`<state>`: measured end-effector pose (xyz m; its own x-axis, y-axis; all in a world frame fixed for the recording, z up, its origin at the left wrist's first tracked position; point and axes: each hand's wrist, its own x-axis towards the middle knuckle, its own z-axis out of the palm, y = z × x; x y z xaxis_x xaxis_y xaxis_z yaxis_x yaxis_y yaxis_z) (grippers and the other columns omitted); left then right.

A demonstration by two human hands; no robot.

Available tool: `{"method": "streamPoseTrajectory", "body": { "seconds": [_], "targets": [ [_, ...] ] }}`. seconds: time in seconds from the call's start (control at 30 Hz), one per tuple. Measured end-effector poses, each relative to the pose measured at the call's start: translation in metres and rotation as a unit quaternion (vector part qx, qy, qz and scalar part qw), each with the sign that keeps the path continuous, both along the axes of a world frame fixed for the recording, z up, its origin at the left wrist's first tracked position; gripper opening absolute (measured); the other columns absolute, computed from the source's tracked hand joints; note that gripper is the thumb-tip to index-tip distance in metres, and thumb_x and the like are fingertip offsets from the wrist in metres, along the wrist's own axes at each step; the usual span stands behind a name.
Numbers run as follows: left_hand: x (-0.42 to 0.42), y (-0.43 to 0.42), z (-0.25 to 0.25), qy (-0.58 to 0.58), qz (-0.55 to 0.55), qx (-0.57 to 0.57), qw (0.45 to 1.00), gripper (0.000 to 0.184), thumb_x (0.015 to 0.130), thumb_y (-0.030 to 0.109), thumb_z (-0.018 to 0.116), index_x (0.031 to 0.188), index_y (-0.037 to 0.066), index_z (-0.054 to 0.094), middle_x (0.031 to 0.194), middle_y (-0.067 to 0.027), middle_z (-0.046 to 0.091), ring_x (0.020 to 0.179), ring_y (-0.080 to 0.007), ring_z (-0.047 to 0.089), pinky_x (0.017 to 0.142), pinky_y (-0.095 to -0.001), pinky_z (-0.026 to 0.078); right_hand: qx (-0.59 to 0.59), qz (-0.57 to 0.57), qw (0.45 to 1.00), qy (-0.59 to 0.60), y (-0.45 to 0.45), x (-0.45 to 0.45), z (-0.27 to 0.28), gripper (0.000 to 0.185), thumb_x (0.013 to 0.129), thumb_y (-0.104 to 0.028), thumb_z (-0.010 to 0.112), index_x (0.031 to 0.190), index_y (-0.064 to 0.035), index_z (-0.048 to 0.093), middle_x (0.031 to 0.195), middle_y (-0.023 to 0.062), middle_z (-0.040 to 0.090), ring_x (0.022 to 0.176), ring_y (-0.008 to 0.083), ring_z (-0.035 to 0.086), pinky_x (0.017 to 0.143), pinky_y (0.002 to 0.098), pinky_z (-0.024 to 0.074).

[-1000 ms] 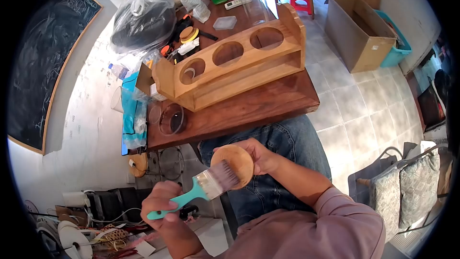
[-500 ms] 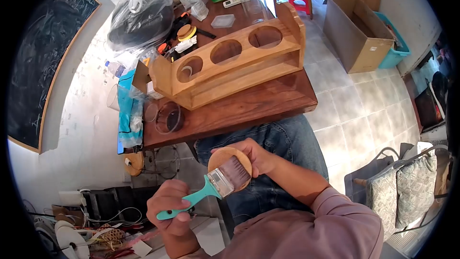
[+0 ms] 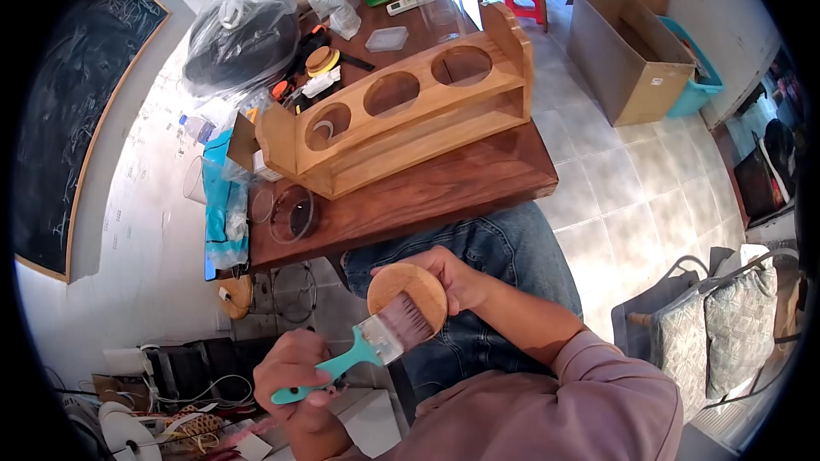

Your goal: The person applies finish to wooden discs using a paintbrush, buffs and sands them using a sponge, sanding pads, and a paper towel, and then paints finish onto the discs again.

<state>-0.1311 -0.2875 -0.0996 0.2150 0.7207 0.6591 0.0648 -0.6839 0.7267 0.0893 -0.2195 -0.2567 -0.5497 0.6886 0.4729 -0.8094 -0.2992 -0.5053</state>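
- Disc (image 3: 387, 283): round, wood, on near side of rack (image 3: 427, 150), off the table (image 3: 491, 190), above jeans (image 3: 534, 277). Face tilted up toward camera.
- Right hand (image 3: 457, 280): clamped on disc at its far right rim, fingers partly hidden behind it.
- Left hand (image 3: 295, 377): closed around handle of brush (image 3: 340, 364), on near side of rack, toward its left end.
- Hands apart from each other; brush spans the gap, bristles (image 3: 403, 318) over disc face, look to be touching it.
- Cup (image 3: 294, 215): clear, on table, between rack's left end and near table edge. Contents: can't tell.
- Slip risk: disc held at one side only; hard brush pressure on the opposite side could twist it loose, drop it on jeans or floor.
- Mark risk: metal band sits near disc rim; too low a brush angle could scrape wood.
- Drip risk: bristle load can't be judged; if wet, excess could run off disc onto jeans or right fingers.
- Spill risk: cup near table edge; a bump from left arm or knee could tip it beside rack.
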Motion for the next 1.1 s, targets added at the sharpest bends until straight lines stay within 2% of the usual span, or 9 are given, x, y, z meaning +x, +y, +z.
{"method": "streamPoseTrajectory", "body": {
  "seconds": [0.03, 0.13, 0.3, 0.37, 0.63, 0.73, 0.83, 0.9, 1.1],
  "targets": [
    [-0.008, 0.001, 0.0, 0.001, -0.002, 0.006, 1.0, 0.035, 0.081, 0.031, 0.082, 0.081, 0.002, 0.064, 0.064, -0.0085, 0.057, 0.059, -0.024, 0.054, 0.055, -0.0372, 0.044, 0.001, -0.004, 1.0, 0.003, 0.0, 0.001, 0.0, 0.111, 0.065, -0.042, 0.096, 0.147, 0.0101, 0.043, 0.142, 0.0155, 0.059, 0.132, 0.0205, 0.055, 0.114, 0.037, 0.0401],
    [-0.018, 0.007, 0.009, 0.017, -0.019, 0.031, 0.999, 0.034, 0.089, 0.033, 0.076, 0.085, 0.004, 0.06, 0.065, -0.0053, 0.052, 0.061, -0.0207, 0.049, 0.055, -0.0343, 0.04, -0.011, -0.03, 0.998, -0.048, -0.001, 0.0, 0.005, 0.121, 0.06, -0.058, 0.093, 0.145, 0.0129, 0.045, 0.14, 0.0179, 0.06, 0.131, 0.0221, 0.056, 0.114, 0.0373, 0.0387],
    [-0.008, 0.009, 0.009, -0.023, -0.025, 0.064, 0.997, 0.037, 0.094, 0.038, 0.073, 0.09, 0.005, 0.056, 0.066, -0.0043, 0.05, 0.063, -0.0192, 0.047, 0.055, -0.0339, 0.04, -0.02, 0.005, 1.0, -0.02, -0.003, -0.012, -0.004, 0.116, 0.067, -0.057, 0.091, 0.146, 0.0129, 0.043, 0.143, 0.0189, 0.057, 0.133, 0.0229, 0.054, 0.115, 0.0387, 0.0378],
    [-0.001, 0.008, 0.007, -0.014, -0.048, 0.025, 0.998, 0.032, 0.084, 0.029, 0.081, 0.087, 0.001, 0.066, 0.065, -0.0098, 0.061, 0.061, -0.026, 0.058, 0.056, -0.0378, 0.047, -0.031, 0.021, 0.999, -0.011, -0.005, -0.014, -0.004, 0.116, 0.069, -0.057, 0.09, 0.147, 0.0128, 0.041, 0.144, 0.0197, 0.056, 0.134, 0.0238, 0.054, 0.115, 0.0393, 0.0376],
    [-0.032, 0.013, 0.014, 0.006, -0.003, 0.033, 0.999, 0.032, 0.084, 0.029, 0.079, 0.081, 0.001, 0.064, 0.063, -0.0089, 0.056, 0.06, -0.0239, 0.054, 0.056, -0.0352, 0.044, -0.031, 0.015, 0.999, 0.007, -0.002, -0.012, -0.012, 0.114, 0.072, -0.059, 0.087, 0.148, 0.0126, 0.039, 0.145, 0.0204, 0.054, 0.135, 0.0262, 0.053, 0.116, 0.041, 0.0377],
    [-0.022, 0.01, 0.015, -0.027, -0.014, 0.05, 0.998, 0.035, 0.085, 0.032, 0.081, 0.083, 0.001, 0.065, 0.065, -0.0098, 0.058, 0.062, -0.0252, 0.056, 0.055, -0.0362, 0.045, -0.024, 0.025, 0.998, 0.051, -0.004, -0.016, -0.008, 0.098, 0.079, -0.05, 0.085, 0.145, 0.0099, 0.044, 0.142, 0.0164, 0.057, 0.133, 0.0237, 0.054, 0.113, 0.0393, 0.0412],
    [-0.011, 0.009, 0.013, -0.012, -0.069, 0.019, 0.997, 0.036, 0.083, 0.031, 0.082, 0.082, 0.0, 0.066, 0.066, -0.0108, 0.059, 0.063, -0.0262, 0.059, 0.055, -0.0371, 0.045, -0.029, 0.051, 0.997, 0.047, -0.006, -0.014, -0.002, 0.097, 0.081, -0.051, 0.084, 0.145, 0.01, 0.044, 0.144, 0.0166, 0.056, 0.134, 0.0242, 0.054, 0.113, 0.039, 0.0406],
    [-0.009, 0.011, 0.014, 0.011, -0.079, -0.003, 0.997, 0.034, 0.082, 0.029, 0.081, 0.08, -0.001, 0.065, 0.064, -0.0101, 0.057, 0.062, -0.0249, 0.056, 0.055, -0.0363, 0.044, -0.038, 0.042, 0.998, 0.028, -0.006, -0.013, -0.008, 0.105, 0.077, -0.057, 0.083, 0.146, 0.0109, 0.043, 0.148, 0.0202, 0.052, 0.136, 0.0271, 0.052, 0.115, 0.0419, 0.0395],
    [-0.032, 0.022, 0.015, -0.046, -0.032, 0.028, 0.998, 0.031, 0.083, 0.026, 0.079, 0.081, -0.002, 0.065, 0.062, -0.0086, 0.054, 0.058, -0.0225, 0.049, 0.053, -0.0358, 0.041, -0.058, 0.058, 0.996, 0.026, -0.005, -0.016, -0.023, 0.103, 0.076, -0.06, 0.083, 0.142, 0.0116, 0.048, 0.149, 0.024, 0.049, 0.136, 0.0302, 0.052, 0.115, 0.0439, 0.0396]
  ]
}}
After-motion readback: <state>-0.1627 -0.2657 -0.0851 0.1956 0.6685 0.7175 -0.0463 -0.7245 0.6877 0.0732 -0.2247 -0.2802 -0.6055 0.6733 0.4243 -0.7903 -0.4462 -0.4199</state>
